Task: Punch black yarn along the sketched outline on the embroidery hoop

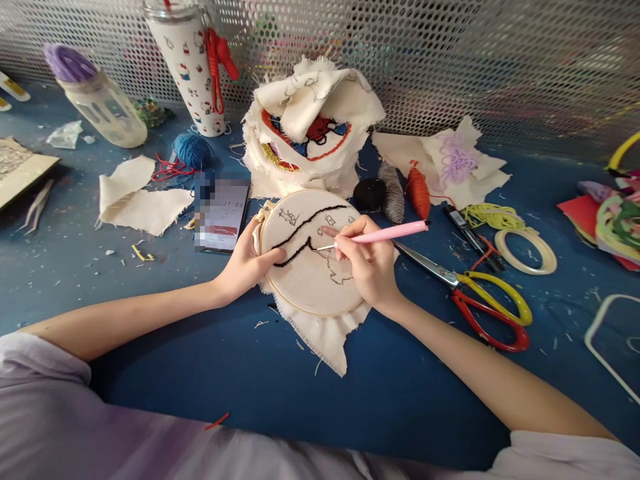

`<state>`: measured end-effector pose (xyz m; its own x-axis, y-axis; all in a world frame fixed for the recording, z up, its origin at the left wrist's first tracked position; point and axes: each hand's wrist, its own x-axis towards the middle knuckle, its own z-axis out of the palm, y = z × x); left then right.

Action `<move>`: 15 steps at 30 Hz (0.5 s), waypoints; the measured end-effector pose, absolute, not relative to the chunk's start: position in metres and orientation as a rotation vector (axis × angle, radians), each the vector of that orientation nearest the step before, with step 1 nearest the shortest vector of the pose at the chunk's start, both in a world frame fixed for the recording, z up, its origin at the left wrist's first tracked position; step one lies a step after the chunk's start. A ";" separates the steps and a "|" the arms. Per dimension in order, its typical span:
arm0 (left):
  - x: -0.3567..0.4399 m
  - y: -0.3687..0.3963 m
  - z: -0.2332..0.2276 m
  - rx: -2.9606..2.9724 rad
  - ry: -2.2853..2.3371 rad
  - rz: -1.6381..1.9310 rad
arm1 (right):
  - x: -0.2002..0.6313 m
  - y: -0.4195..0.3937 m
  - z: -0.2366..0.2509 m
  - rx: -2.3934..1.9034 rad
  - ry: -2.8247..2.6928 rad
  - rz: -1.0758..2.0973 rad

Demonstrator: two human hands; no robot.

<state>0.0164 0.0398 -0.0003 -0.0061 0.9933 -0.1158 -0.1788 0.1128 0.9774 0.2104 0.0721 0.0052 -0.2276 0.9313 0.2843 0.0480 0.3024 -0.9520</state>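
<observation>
A round embroidery hoop [305,303] with cream cloth stretched in it lies tilted on the blue table [210,373]. A black stitched line [305,230] crosses the cloth. My left hand [247,263] grips the hoop's left rim, thumb resting on the cloth. My right hand [367,260] holds a pink punch needle [385,233] like a pen, its metal tip touching the cloth near the black line's end.
A phone [223,213] lies left of the hoop. Behind it sits a pile of embroidered cloths [310,127], a blue yarn ball [193,150], two bottles [193,63]. Scissors [480,293], thread spools [417,190], a spare ring [525,250] lie right. Cloth scraps [140,200] lie left.
</observation>
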 end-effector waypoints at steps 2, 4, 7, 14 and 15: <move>0.017 0.040 0.000 0.984 1.152 1.219 | 0.210 0.072 0.004 -0.921 -1.576 1.087; 0.017 0.040 0.000 0.990 1.157 1.222 | 0.210 0.072 0.004 -0.912 -1.624 1.047; 0.016 0.040 -0.001 1.017 1.134 1.235 | 0.209 0.070 0.002 -0.882 -1.757 0.891; 0.015 0.038 0.000 1.031 1.137 1.240 | 0.210 0.070 0.000 -0.840 -2.016 0.613; 0.015 0.038 0.001 1.034 1.133 1.241 | 0.209 0.071 0.000 -0.829 -2.053 0.582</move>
<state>0.0155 0.0379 0.0008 -0.0096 0.9975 -0.0695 -0.1596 0.0671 0.9849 0.2095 0.0708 0.0002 -0.4408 0.7299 0.5225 0.3474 0.6755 -0.6504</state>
